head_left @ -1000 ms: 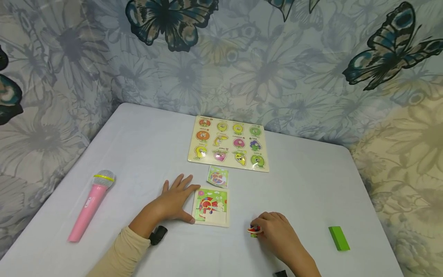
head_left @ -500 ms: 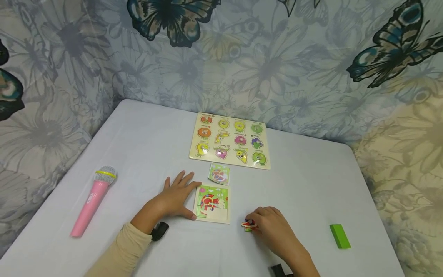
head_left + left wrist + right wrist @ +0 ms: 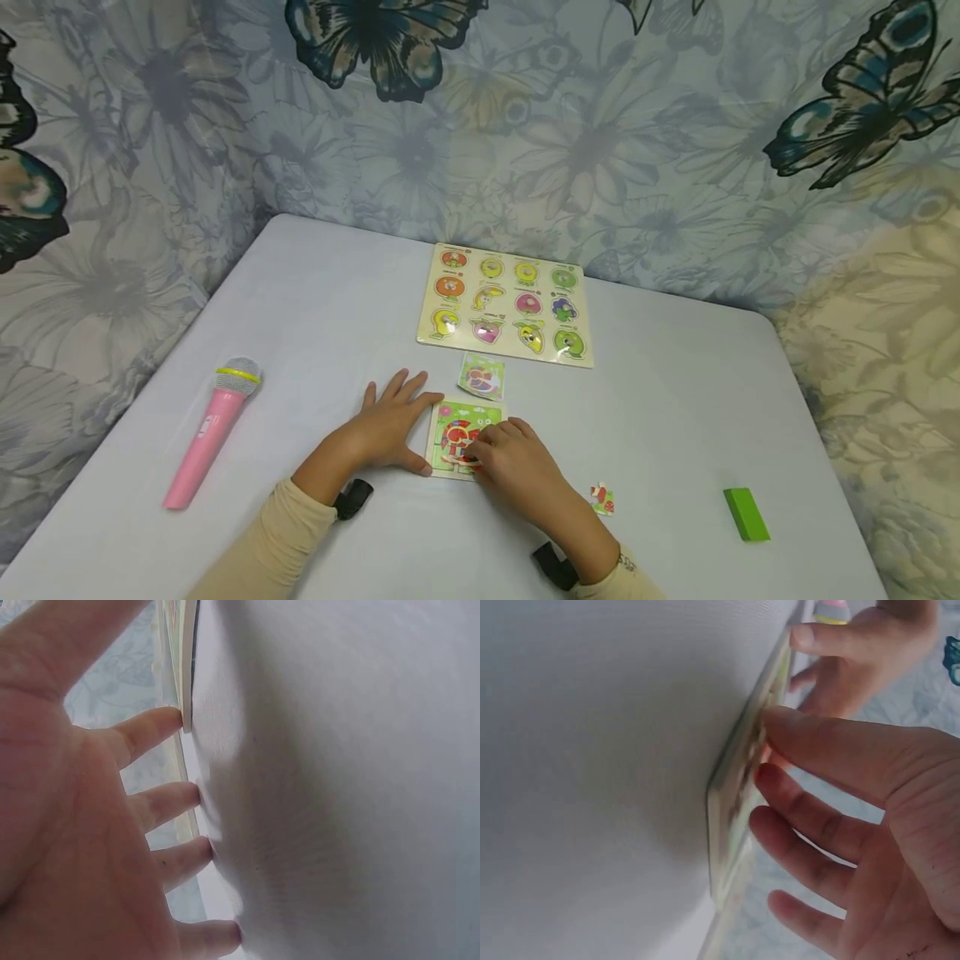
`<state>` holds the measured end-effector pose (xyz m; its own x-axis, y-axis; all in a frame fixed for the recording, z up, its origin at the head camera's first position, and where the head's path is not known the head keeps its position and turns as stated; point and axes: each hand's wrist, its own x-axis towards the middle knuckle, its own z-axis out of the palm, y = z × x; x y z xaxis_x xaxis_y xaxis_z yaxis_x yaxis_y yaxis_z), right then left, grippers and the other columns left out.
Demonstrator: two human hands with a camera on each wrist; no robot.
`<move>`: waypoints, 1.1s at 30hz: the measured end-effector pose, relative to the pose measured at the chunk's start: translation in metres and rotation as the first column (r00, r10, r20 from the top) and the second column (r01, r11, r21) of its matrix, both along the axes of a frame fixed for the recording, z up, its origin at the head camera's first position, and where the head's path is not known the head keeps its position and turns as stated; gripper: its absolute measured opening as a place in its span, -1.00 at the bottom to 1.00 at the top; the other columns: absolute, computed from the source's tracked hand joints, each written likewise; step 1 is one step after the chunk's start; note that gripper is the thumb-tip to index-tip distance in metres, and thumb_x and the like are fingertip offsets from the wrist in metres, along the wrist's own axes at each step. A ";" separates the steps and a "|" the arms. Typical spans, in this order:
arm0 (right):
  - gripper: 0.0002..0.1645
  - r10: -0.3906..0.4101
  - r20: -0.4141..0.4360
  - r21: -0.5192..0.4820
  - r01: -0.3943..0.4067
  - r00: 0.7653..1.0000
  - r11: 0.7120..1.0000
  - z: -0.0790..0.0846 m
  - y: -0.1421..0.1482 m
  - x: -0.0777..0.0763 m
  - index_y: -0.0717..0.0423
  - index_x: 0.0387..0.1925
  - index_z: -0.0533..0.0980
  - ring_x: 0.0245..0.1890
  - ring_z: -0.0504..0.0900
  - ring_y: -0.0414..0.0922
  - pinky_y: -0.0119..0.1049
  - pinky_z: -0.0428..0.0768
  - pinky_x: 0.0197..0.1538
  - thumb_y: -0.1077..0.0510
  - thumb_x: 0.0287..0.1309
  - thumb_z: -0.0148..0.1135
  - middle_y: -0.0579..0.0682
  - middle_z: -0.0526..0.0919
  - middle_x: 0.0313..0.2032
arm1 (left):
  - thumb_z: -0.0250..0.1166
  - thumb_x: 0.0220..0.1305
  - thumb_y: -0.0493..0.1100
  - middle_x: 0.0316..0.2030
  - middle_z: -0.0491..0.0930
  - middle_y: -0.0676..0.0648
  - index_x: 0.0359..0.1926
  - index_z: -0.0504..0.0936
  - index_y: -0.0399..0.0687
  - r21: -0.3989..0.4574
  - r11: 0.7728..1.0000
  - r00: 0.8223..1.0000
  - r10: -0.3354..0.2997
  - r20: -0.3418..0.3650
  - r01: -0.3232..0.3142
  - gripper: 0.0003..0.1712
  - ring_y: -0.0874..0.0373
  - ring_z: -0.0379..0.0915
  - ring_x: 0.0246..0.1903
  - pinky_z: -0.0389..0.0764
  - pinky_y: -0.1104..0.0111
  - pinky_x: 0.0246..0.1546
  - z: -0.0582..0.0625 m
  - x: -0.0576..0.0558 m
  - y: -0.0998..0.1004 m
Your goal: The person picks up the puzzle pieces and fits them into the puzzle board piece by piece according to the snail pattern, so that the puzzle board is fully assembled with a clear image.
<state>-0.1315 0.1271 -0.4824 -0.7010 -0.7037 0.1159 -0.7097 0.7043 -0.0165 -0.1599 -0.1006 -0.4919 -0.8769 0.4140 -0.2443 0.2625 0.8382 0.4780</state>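
Observation:
A small square snail puzzle (image 3: 444,417) with a pale wooden frame lies at mid table. My left hand (image 3: 384,431) spreads its fingers along the puzzle's left side, with index fingertip and thumb at its two left corners. In the left wrist view, the other fingertips of the left hand (image 3: 90,817) rest on the cloth. My right hand (image 3: 521,471) is over the puzzle's lower right part and pinches a puzzle piece (image 3: 459,456), mostly hidden by the fingers. Another red and green puzzle piece (image 3: 602,499) lies on the table beside the right forearm.
Behind the puzzle lies a small picture card (image 3: 482,377) of the same snail. A fruit puzzle board (image 3: 506,305) is farther back, near the patterned wall cloth. A pink toy microphone (image 3: 210,433) lies at the left, and a green block (image 3: 746,514) at the right.
My right hand has moved left from the table onto the snail puzzle with one piece, leaving another piece behind on the cloth. The left hand keeps its place at the puzzle's left side.

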 end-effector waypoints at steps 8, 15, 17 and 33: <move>-0.78 -0.012 -0.025 -0.021 0.011 1.000 1.000 -0.004 -0.004 -0.004 -0.12 -0.25 0.73 -0.14 0.58 -0.16 -0.13 0.46 0.17 0.03 -0.02 0.49 -0.17 0.70 -0.24 | 0.62 -0.27 0.15 0.50 -0.03 -0.18 0.39 0.31 0.09 0.001 1.000 1.000 0.005 -0.006 -0.005 0.14 -0.24 -0.31 0.49 -0.17 -0.40 0.28 0.005 -0.001 0.003; -0.80 -0.010 -0.036 -0.020 0.010 0.999 1.000 -0.003 -0.005 -0.003 -0.13 -0.26 0.74 -0.13 0.59 -0.15 -0.10 0.46 0.20 0.03 -0.01 0.48 -0.16 0.72 -0.25 | 0.62 -0.27 0.15 0.51 -0.04 -0.19 0.40 0.29 0.07 -0.003 1.000 1.000 0.011 -0.001 -0.011 0.15 -0.24 -0.31 0.49 -0.17 -0.39 0.28 0.006 -0.001 0.002; -0.80 -0.007 -0.040 -0.018 0.007 0.999 1.000 -0.003 -0.005 -0.003 -0.13 -0.26 0.74 -0.13 0.59 -0.15 -0.09 0.46 0.20 0.03 -0.01 0.48 -0.15 0.72 -0.25 | 0.62 -0.27 0.16 0.51 -0.04 -0.19 0.40 0.29 0.07 -0.008 1.000 1.000 0.010 -0.001 -0.010 0.16 -0.24 -0.30 0.49 -0.16 -0.38 0.29 0.006 -0.001 0.003; -0.77 -0.073 0.021 -0.053 0.074 0.997 0.996 0.000 0.016 0.004 -0.13 -0.26 0.72 -0.14 0.59 -0.16 -0.12 0.45 0.17 0.03 -0.04 0.50 -0.20 0.71 -0.26 | 0.63 -0.30 0.17 0.50 -0.02 -0.18 0.39 0.30 0.08 -0.013 1.000 1.000 0.010 -0.007 -0.010 0.17 -0.24 -0.29 0.49 -0.15 -0.39 0.28 0.000 0.000 0.002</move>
<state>-0.1274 0.1429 -0.4822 -0.7531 -0.6432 0.1383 -0.6551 0.7524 -0.0684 -0.1598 -0.0982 -0.4914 -0.8827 0.4018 -0.2435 0.2570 0.8468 0.4656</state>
